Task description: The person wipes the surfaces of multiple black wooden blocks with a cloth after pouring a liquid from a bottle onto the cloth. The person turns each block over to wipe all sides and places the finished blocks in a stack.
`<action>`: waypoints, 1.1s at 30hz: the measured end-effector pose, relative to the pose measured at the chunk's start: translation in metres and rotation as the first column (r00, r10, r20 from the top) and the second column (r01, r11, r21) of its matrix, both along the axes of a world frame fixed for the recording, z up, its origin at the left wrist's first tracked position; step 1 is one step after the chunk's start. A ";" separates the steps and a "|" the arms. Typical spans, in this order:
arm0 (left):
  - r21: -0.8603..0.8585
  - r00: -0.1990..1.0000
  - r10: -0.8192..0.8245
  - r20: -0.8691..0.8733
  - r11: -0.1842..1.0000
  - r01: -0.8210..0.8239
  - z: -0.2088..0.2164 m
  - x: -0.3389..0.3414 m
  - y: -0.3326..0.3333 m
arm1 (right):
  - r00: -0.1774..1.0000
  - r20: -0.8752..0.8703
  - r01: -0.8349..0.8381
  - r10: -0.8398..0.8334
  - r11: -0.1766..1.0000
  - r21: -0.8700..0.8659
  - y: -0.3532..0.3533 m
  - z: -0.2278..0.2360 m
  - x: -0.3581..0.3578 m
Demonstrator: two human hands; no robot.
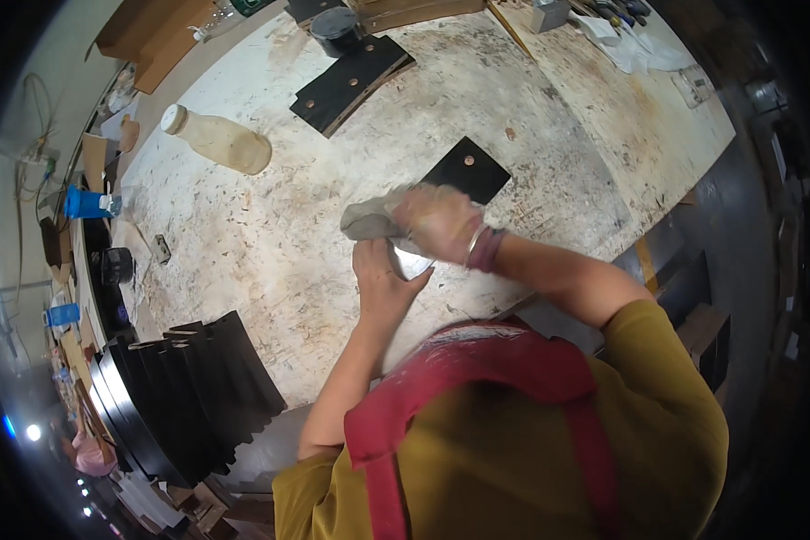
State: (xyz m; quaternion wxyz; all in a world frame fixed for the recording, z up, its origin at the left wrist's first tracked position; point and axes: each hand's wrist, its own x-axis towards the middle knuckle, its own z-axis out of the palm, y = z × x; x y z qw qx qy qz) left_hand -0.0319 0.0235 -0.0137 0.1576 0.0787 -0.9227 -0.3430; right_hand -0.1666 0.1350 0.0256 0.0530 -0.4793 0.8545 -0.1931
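Note:
A black flat panel (467, 173) with a copper-coloured round spot lies at the middle of the table, its middle covered by my right hand (436, 219). That hand is closed on a grey cloth (367, 220) pressed over the panel, and looks smeared by motion. At the near end, where a bright glare shows, my left hand (383, 281) grips the panel, thumb on one side and fingers on the other. The fingertips are partly hidden by the cloth.
Beyond the hands lie black panels (351, 83) with round spots, beside a dark-lidded jar (336, 32). A cloudy bottle (216, 140) lies at the left on the stained table (270, 234). Several black panels (189, 396) stand stacked at the near left. Tools (616, 11) lie far right.

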 end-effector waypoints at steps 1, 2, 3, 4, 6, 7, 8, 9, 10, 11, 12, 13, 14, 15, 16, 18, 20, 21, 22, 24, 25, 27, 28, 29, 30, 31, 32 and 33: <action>-0.045 1.000 0.014 -0.020 0.999 -0.015 -0.007 0.006 -0.002 | 0.996 -0.083 -0.043 0.026 0.976 -0.212 0.010 -0.009 -0.013; -0.042 0.999 0.009 -0.042 0.999 -0.010 -0.005 0.005 -0.003 | 0.996 -0.043 0.059 -0.073 0.962 -0.265 0.022 -0.016 -0.037; -0.031 0.998 -0.005 -0.055 1.000 0.003 -0.002 0.006 -0.003 | 0.984 0.010 0.173 -0.178 0.937 -0.304 0.040 -0.023 -0.063; -0.054 0.999 0.005 -0.040 0.999 -0.007 0.000 0.005 -0.001 | 0.943 0.033 0.333 -0.332 0.933 -0.138 0.061 -0.020 -0.094; -0.039 0.999 -0.032 -0.043 0.999 0.031 0.000 0.007 -0.008 | 0.877 0.001 0.481 -0.481 0.876 0.028 0.084 -0.006 -0.116; -0.030 0.997 -0.054 -0.050 0.998 0.053 -0.001 0.003 -0.011 | 0.907 -0.114 0.409 -0.405 0.912 0.016 0.088 0.001 -0.119; -0.043 0.997 -0.069 -0.047 0.997 0.067 -0.002 0.008 -0.013 | 0.926 -0.192 0.335 -0.325 0.942 0.023 0.086 0.001 -0.106; -0.034 0.998 -0.058 -0.034 0.998 0.057 -0.003 0.009 -0.012 | 0.959 -0.134 0.230 -0.248 0.964 -0.137 0.070 -0.005 -0.087; -0.023 0.998 -0.028 -0.050 0.999 0.027 -0.006 0.010 -0.015 | 0.990 0.015 0.142 -0.142 0.975 -0.173 0.039 0.020 -0.045; -0.014 0.997 -0.018 -0.078 1.000 0.017 -0.006 0.007 -0.016 | 0.995 -0.099 -0.025 -0.001 0.963 -0.270 0.024 0.016 -0.015; -0.022 0.994 -0.053 -0.097 0.998 0.051 -0.008 0.005 -0.017 | 0.997 -0.079 -0.023 0.020 0.999 -0.032 0.021 0.012 -0.004; 0.024 0.999 -0.036 -0.016 0.999 0.037 -0.010 0.008 -0.017 | 0.998 -0.051 -0.023 0.034 0.979 0.204 0.018 0.005 0.003; -0.006 0.998 -0.052 -0.036 0.999 0.052 -0.010 0.009 -0.016 | 0.988 -0.145 0.025 -0.058 0.975 -0.219 0.032 -0.009 -0.007; -0.036 0.996 -0.067 -0.056 0.997 0.065 -0.010 0.007 -0.016 | 0.989 -0.004 0.144 -0.151 0.952 -0.269 0.039 -0.022 -0.026; -0.055 0.997 -0.042 -0.066 0.998 0.039 -0.012 0.005 -0.015 | 0.965 0.134 0.258 -0.227 0.913 -0.316 0.036 -0.015 -0.043; -0.045 0.999 -0.032 -0.030 0.999 0.030 -0.010 0.008 -0.015 | 0.966 -0.187 0.159 -0.176 0.982 -0.101 0.031 -0.008 -0.039; -0.071 1.000 0.002 -0.028 0.997 -0.004 -0.017 0.010 -0.019 | 0.991 -0.132 -0.032 0.023 0.997 -0.068 0.000 -0.019 0.015; 0.007 0.994 0.024 0.103 1.000 -0.025 -0.027 0.015 -0.020 | 0.988 -0.094 -0.123 0.123 0.992 0.004 -0.018 -0.017 0.046; 0.132 0.987 -0.068 -0.143 0.987 0.087 -0.037 0.015 -0.026 | 0.987 -0.097 -0.136 0.128 0.988 -0.078 -0.018 -0.023 0.048; 0.052 0.985 -0.041 -0.166 0.997 0.050 -0.045 0.018 -0.021 | 0.992 -0.063 -0.117 0.109 0.981 -0.153 -0.002 -0.030 0.024; 0.217 0.984 -0.089 -0.154 0.969 0.121 -0.023 0.010 -0.024 | 0.999 0.012 0.044 -0.044 0.996 -0.078 0.008 -0.020 0.002; 0.051 0.995 -0.046 -0.089 0.997 0.051 -0.012 0.015 -0.019 | 0.932 0.118 0.329 -0.342 0.937 0.121 0.027 -0.005 -0.044; 0.002 0.992 -0.049 -0.118 0.999 0.050 -0.006 0.013 -0.016 | 0.819 0.462 0.421 -0.340 0.903 -0.083 0.017 -0.019 -0.029; -0.018 0.990 -0.048 -0.134 0.999 0.046 -0.013 0.013 -0.016 | 0.947 0.205 0.259 -0.248 0.965 -0.027 0.008 -0.022 -0.008; -0.029 0.991 -0.024 -0.130 0.999 0.020 -0.019 0.015 -0.019 | 0.989 -0.083 0.129 -0.126 0.991 0.039 -0.002 -0.027 0.013; -0.022 0.992 -0.005 -0.127 1.000 0.002 -0.029 0.017 -0.021 | 0.994 0.061 -0.085 0.087 0.995 -0.048 -0.024 -0.006 0.045; 0.081 0.996 -0.045 -0.075 0.995 0.051 -0.044 0.018 -0.025 | 0.986 -0.150 -0.103 0.079 0.981 -0.162 -0.024 -0.024 0.051; 0.048 0.994 -0.049 -0.095 0.997 0.054 -0.032 0.017 -0.028 | 0.996 -0.061 -0.075 0.065 0.980 -0.182 -0.021 -0.016 0.044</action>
